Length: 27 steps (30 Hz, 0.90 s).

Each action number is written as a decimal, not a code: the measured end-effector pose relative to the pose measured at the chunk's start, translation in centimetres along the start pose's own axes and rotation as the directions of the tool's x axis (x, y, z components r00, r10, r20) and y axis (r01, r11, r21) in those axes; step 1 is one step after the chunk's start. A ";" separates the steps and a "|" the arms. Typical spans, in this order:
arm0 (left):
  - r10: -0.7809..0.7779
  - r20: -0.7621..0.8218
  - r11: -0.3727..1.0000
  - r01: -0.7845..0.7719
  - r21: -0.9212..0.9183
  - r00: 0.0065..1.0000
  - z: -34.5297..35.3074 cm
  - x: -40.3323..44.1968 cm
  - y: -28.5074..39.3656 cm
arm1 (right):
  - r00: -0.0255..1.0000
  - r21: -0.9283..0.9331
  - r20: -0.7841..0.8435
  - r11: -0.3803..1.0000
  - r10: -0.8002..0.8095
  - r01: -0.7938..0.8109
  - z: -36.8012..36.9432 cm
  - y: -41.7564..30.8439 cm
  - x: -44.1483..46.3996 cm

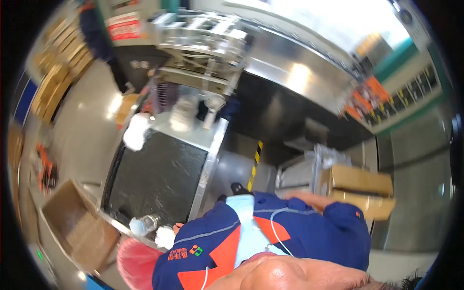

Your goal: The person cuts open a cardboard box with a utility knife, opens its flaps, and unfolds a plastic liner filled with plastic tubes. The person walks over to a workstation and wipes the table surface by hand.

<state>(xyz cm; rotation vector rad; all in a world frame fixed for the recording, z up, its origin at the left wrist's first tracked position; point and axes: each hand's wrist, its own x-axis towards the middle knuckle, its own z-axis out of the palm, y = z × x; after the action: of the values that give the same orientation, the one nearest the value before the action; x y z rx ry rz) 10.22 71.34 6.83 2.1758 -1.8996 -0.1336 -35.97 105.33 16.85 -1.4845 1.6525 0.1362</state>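
Close to the near end of a dark-topped conveyor [154,169], my left hand [165,237] shows as a blurred white shape that looks gloved, with a bit of bare finger beside it. A pink sleeve cover [137,263] bulges out behind. Next to this hand lies a clear jar-like container [151,222] with a pale blue round piece [137,226] against it. I cannot tell whether the hand touches them. My right hand [292,194] is mostly hidden behind my navy jacket [299,222]; only the bare forearm and a little beyond show, near stacked cardboard boxes [360,181].
At the conveyor's far end lie a white bundle [137,131], a pale blurred item [183,113] and a white handled object [211,108], below a machine [203,36]. An open cardboard box [79,227] stands left. Another person [99,38] is at far left. Yellow-black tape [255,166] marks the floor.
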 end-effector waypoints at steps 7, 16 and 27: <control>0.166 0.016 0.985 -0.166 0.035 0.986 -0.6 4.2 0.6 | 0.151 0.266 -0.814 0.592 0.560 -0.761 -4.7 1.8 -13.6; 0.299 0.136 0.954 -0.300 -0.008 0.945 -1.2 5.4 4.8 | 0.033 0.355 -0.787 0.494 0.617 -0.794 -0.9 1.3 -17.5; 0.783 0.327 0.598 -0.496 -0.630 0.529 -0.9 1.1 23.1 | -0.130 0.633 -0.610 0.382 0.782 -0.674 -2.3 -4.7 -21.4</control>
<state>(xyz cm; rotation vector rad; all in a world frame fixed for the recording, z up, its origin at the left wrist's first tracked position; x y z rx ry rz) -11.65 67.65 13.49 0.9940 -2.5336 -1.0962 -35.47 118.61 34.43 -0.0944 3.2283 -0.1906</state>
